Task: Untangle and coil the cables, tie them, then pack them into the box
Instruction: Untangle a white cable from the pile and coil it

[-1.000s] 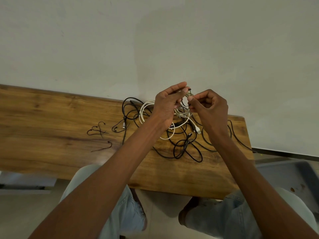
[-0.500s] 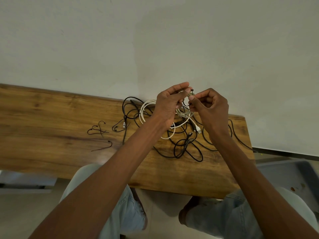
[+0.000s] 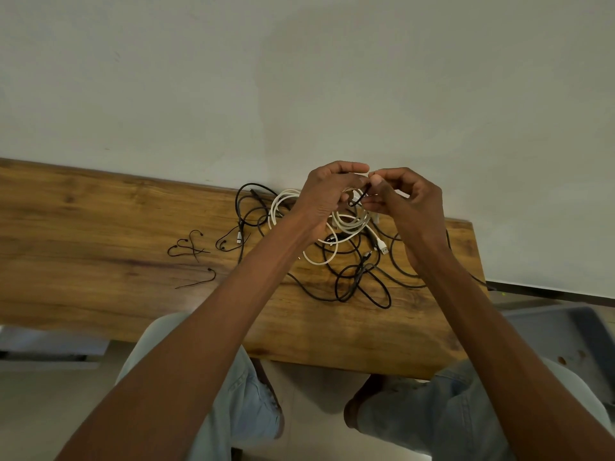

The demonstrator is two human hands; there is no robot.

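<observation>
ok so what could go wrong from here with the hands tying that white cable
1. The white cable still lies looped among the black cables, so lifting it may drag them along.
2. The left hand and right hand pinch a thin black tie; it might slip and let the coil spring open.

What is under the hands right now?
Under the left hand and right hand lies a tangle of white cable and black cable on the table. The hands hide its middle.

Tangled cables lie on the table, loose ties to their left.
</observation>
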